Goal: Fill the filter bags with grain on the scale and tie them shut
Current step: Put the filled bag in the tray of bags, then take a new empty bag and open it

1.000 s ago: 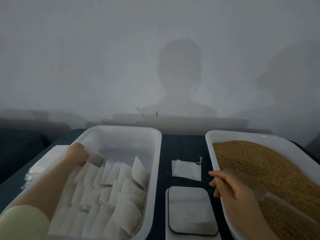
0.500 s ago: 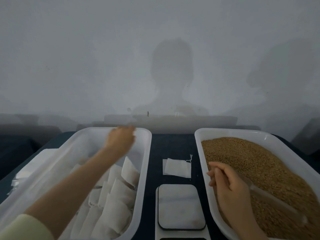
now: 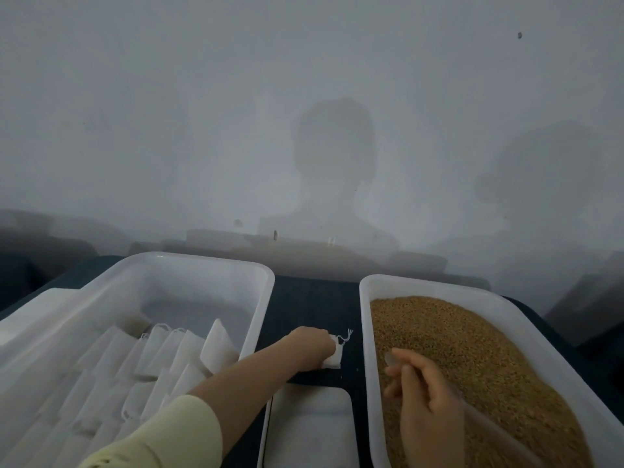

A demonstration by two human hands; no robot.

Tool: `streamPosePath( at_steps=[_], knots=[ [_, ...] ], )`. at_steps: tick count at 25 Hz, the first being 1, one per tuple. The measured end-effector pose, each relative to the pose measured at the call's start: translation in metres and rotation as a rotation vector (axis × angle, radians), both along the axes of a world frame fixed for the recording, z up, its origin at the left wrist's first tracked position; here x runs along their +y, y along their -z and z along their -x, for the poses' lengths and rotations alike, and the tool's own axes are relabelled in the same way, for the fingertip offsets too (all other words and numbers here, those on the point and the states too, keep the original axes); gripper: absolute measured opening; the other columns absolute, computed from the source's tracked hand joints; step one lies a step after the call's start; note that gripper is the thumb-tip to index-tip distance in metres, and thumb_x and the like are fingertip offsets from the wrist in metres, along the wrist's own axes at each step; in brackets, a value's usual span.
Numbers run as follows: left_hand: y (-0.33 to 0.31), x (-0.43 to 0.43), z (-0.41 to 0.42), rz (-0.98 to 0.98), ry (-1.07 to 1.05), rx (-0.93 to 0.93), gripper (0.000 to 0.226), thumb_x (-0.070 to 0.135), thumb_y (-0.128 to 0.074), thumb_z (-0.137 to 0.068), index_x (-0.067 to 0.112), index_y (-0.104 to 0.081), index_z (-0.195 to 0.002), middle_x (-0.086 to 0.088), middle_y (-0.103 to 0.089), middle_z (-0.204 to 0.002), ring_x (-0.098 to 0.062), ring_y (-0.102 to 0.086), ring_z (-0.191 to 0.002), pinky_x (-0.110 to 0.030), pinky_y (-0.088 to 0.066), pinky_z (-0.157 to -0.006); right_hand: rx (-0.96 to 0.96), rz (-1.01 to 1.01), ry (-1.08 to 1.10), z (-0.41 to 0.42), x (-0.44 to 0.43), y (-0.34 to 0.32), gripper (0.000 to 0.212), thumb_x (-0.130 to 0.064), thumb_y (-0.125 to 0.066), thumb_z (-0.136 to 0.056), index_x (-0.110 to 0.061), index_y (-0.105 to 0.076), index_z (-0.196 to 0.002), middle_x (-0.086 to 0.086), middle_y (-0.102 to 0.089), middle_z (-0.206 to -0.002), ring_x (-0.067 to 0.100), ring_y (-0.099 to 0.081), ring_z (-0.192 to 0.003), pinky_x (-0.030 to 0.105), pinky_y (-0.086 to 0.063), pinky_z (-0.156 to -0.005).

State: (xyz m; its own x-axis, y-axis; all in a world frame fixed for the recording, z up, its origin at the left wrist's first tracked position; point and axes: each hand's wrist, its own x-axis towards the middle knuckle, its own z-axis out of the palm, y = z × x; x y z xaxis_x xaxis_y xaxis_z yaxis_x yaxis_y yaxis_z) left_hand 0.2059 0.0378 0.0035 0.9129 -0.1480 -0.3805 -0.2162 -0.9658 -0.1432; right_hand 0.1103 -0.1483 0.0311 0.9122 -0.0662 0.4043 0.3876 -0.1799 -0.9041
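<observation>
Plain grey wall (image 3: 169,113), dim light

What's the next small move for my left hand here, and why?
Probably lift the loose filter bag and set it on the scale. The left hand rests on it on the table just beyond the scale, and the right hand holds the scoop in the grain tub, ready to fill.

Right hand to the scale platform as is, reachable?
Likely yes: the right hand, holding a scoop, is beside the scale; only the grain tray wall lies between. The left hand is farther back.
</observation>
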Motion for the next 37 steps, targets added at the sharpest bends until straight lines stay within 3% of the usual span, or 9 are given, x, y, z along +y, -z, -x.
streamPosePath(
  at_steps=[6, 10, 14, 17, 21, 26, 30, 33, 37],
  knots=[
    [-0.032, 0.013, 0.033, 0.618, -0.253, -0.191, 0.007, 0.020, -0.057, -0.090, 0.015, -0.053, -0.093, -0.003, -0.058, -0.093, -0.012, -0.052, -0.072, -0.022, -0.042, -0.065, 0.064, 0.039, -0.003, 0.000, -0.002, 0.000, 0.025, -0.007, -0.049, -0.093, -0.027, -0.064, -0.093, -0.011, -0.065, -0.081, 0.003, -0.061, -0.067, 0.013, -0.049, -0.061],
    [-0.061, 0.025, 0.101, 1.021, -0.253, -0.294, 0.024, 0.022, -0.062, -0.081, 0.036, -0.046, -0.069, 0.014, -0.052, -0.059, -0.002, -0.045, -0.054, -0.010, -0.038, -0.052, 0.050, 0.144, -0.016, 0.006, 0.000, -0.004, 0.022, -0.016, -0.050, -0.093, -0.035, -0.061, -0.099, -0.013, -0.065, -0.086, -0.007, -0.059, -0.081, 0.013, -0.047, -0.063],
    [-0.066, 0.024, 0.160, 1.272, -0.209, -0.254, 0.026, 0.023, -0.057, -0.084, 0.042, -0.049, -0.068, 0.008, -0.055, -0.058, -0.006, -0.048, -0.055, -0.016, -0.046, -0.057, 0.102, 0.217, -0.330, 0.016, 0.010, -0.020, 0.026, -0.041, -0.045, -0.090, -0.036, -0.061, -0.110, -0.020, -0.066, -0.102, -0.007, -0.058, -0.098, 0.010, -0.047, -0.080],
    [-0.062, 0.019, 0.176, 1.332, -0.238, -0.274, 0.013, 0.019, -0.055, -0.087, 0.032, -0.058, -0.088, 0.001, -0.069, -0.079, -0.020, -0.065, -0.073, -0.026, -0.055, -0.070, 0.176, 0.261, -0.504, 0.027, 0.015, -0.029, 0.020, -0.039, -0.049, -0.091, -0.038, -0.066, -0.101, -0.022, -0.068, -0.094, -0.003, -0.062, -0.088, 0.009, -0.047, -0.071],
    [-0.054, 0.013, 0.181, 1.251, -0.307, -0.319, 0.014, 0.018, -0.056, -0.091, 0.031, -0.057, -0.097, 0.012, -0.067, -0.089, -0.006, -0.064, -0.086, -0.017, -0.052, -0.072, 0.251, 0.316, -0.549, 0.039, 0.014, -0.031, 0.011, -0.027, -0.061, -0.089, -0.032, -0.071, -0.089, -0.015, -0.071, -0.087, 0.002, -0.065, -0.081, 0.012, -0.049, -0.068],
    [-0.047, -0.010, 0.192, 1.143, -0.547, -0.876, 0.012, 0.028, -0.061, -0.093, 0.029, -0.050, -0.088, 0.006, -0.057, -0.080, -0.006, -0.056, -0.071, -0.006, -0.043, -0.064, 0.266, 0.307, -0.335, 0.054, 0.015, -0.031, 0.005, -0.030, -0.069, -0.083, -0.026, -0.071, -0.081, -0.009, -0.070, -0.077, 0.003, -0.064, -0.072, 0.018, -0.048, -0.064],
    [-0.037, -0.034, 0.203, 1.242, -0.605, -0.606, 0.014, 0.046, -0.055, -0.092, 0.032, -0.057, -0.091, 0.009, -0.066, -0.080, 0.002, -0.062, -0.074, -0.008, -0.047, -0.062, 0.246, 0.386, -0.248, 0.068, 0.027, -0.024, 0.017, -0.041, -0.069, -0.080, -0.026, -0.066, -0.075, -0.009, -0.067, -0.067, 0.001, -0.061, -0.062, 0.017, -0.046, -0.056],
    [-0.032, -0.037, 0.204, 1.324, -0.692, -0.553, 0.010, 0.034, -0.056, -0.095, 0.027, -0.062, -0.097, 0.009, -0.070, -0.085, -0.002, -0.067, -0.079, -0.018, -0.055, -0.076, 0.252, 0.364, -0.242, 0.074, 0.031, -0.020, 0.017, -0.041, -0.068, -0.081, -0.024, -0.066, -0.076, -0.008, -0.068, -0.068, 0.001, -0.063, -0.064, 0.016, -0.049, -0.057],
    [-0.038, -0.033, 0.207, 1.334, -0.737, -0.536, 0.012, 0.025, -0.058, -0.094, 0.031, -0.065, -0.086, 0.011, -0.071, -0.077, 0.002, -0.068, -0.072, -0.012, -0.054, -0.066, 0.346, 0.302, -0.324, 0.075, 0.030, -0.020, 0.011, -0.036, -0.065, -0.085, -0.026, -0.068, -0.081, -0.008, -0.069, -0.075, 0.002, -0.064, -0.073, 0.020, -0.054, -0.069]
  ],
)
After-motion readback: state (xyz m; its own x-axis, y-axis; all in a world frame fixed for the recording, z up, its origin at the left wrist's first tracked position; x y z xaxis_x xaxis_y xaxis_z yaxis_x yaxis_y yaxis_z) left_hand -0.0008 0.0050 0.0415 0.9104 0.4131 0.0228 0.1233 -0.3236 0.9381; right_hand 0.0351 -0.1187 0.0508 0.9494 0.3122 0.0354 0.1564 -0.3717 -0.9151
